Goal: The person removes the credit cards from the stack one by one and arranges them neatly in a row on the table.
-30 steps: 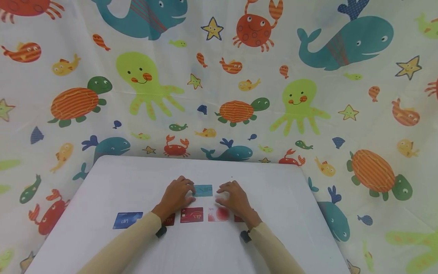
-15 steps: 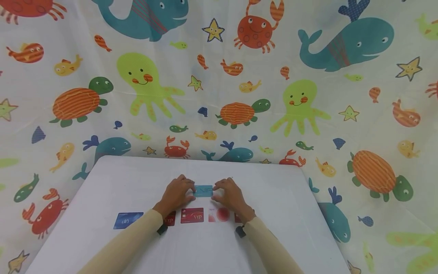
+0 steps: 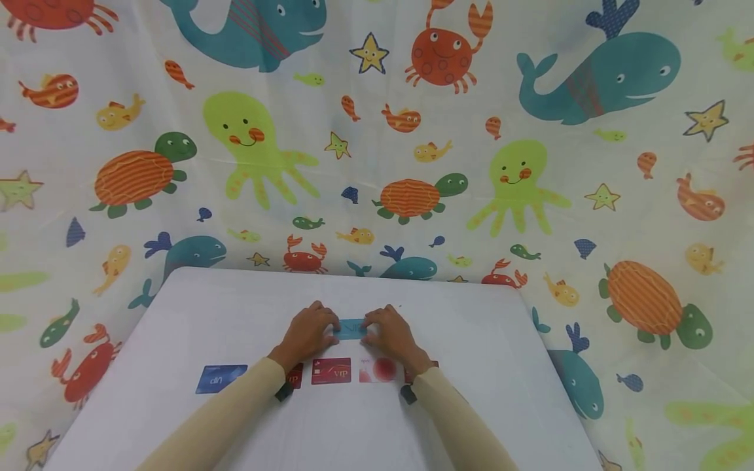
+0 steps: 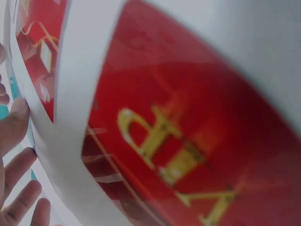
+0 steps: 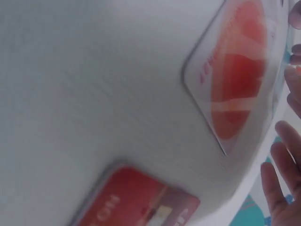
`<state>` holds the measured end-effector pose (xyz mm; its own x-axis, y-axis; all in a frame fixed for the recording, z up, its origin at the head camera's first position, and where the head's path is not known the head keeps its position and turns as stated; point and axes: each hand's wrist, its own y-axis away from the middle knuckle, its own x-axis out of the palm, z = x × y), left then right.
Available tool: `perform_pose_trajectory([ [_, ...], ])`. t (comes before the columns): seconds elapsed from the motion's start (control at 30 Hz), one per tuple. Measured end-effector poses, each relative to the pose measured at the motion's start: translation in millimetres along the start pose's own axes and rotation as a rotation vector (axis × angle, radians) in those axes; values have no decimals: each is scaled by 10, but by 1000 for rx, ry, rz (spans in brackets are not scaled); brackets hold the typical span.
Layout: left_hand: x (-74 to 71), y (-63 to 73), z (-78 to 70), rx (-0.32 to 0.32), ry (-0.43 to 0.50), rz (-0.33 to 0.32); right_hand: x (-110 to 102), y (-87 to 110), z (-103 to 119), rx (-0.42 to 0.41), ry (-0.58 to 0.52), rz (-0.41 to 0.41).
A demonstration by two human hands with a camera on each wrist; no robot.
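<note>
A teal VIP card (image 3: 351,329) lies near the middle of the white table in the head view. My left hand (image 3: 306,333) pinches its left end between thumb and fingers. At the opposite end, my right hand (image 3: 391,337) grips the card the same way, and the fingertips of both hands cover its short edges. Just below, a red VIP card (image 3: 331,371) and a white card with a pink-red circle (image 3: 377,370) lie side by side. Only a sliver of teal shows past the fingers in the left wrist view.
Partly under the left wrist is another red card (image 3: 296,375); one more red card (image 3: 434,364) is mostly hidden by the right wrist. A blue card (image 3: 220,379) lies farther left on the table (image 3: 483,392). Behind hangs a sea-animal curtain (image 3: 365,163).
My right hand has moved left, from apart to gripping the teal card's right end. My left hand has shifted slightly right at the other end. The other cards have stayed put.
</note>
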<state>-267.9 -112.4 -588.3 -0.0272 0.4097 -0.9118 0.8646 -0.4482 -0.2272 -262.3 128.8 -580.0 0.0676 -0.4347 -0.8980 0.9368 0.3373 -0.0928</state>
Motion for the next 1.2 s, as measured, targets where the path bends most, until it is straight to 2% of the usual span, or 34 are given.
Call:
perform_pose_trajectory([
  [0.2,-4,-38,-8,-27,42,29,32,-4,24,30,-10,24],
  [0.37,-11,-85,-6,-51,90,62,46,-24,44,13,4,16],
  [0.53,-10,-113,-8,-56,94,107,70,-59,28,8,20,15],
  [0.93,-18,-197,6,-118,116,145,32,-53,69,31,-18,22],
  [1.2,-23,-222,46,-109,136,133,54,-95,74,16,-1,-2],
])
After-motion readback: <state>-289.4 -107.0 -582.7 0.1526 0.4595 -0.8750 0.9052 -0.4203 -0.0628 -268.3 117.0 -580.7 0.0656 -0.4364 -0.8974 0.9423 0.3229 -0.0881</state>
